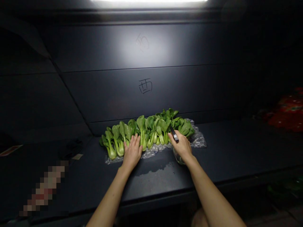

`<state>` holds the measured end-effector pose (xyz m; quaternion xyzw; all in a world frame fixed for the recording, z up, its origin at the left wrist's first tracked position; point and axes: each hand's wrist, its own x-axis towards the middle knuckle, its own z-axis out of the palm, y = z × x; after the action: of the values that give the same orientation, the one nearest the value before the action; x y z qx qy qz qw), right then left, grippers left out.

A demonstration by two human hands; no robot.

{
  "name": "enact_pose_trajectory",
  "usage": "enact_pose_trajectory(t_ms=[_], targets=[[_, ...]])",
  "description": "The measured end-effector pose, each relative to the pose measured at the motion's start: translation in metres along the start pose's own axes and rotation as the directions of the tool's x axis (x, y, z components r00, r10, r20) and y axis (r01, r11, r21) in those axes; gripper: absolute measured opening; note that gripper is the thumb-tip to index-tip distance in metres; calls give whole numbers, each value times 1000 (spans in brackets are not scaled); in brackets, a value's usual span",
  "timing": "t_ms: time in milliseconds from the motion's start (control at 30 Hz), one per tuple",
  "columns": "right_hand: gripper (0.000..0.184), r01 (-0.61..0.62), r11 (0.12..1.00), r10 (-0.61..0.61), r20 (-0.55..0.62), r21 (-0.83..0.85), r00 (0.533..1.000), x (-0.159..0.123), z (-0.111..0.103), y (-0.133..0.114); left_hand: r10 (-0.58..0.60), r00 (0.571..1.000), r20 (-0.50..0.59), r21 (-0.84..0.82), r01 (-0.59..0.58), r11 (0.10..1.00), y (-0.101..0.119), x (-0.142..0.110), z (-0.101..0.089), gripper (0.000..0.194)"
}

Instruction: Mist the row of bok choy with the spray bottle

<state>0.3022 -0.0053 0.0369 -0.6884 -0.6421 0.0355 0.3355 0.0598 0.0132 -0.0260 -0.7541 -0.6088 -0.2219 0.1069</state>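
The left hand (133,152), fingers slightly spread, touched the green, pale-stemmed leafy vegetables (163,126) on crinkled clear plastic (151,152) near the smooth dark surface's (163,181) back edge; the right hand's (182,145) curled fingers held a small dark object (174,134).

Dark-green leaves (141,121) top pale-green stalks (111,151); dark-grey shelf (156,184).

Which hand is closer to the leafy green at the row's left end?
Left. The left hand touches the row a bit right of that end green; the right hand is farther along, near the other end.
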Motion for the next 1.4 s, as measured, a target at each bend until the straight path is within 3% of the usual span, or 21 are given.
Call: enact_pose_trajectory(t_ms=[233,667,1400], targets=[[32,-7,999,8,-22,36,1000,-1,0,-1,-25,998,50,31,24,999,7,5,-2,50],[31,-118,993,118,12,-10,993,0,-6,1,-2,1000,-15,-77,1,997,1,4,9,50],[33,-21,998,24,52,-51,998,-4,0,-3,14,995,-94,-139,-27,990,-9,-6,11,47]])
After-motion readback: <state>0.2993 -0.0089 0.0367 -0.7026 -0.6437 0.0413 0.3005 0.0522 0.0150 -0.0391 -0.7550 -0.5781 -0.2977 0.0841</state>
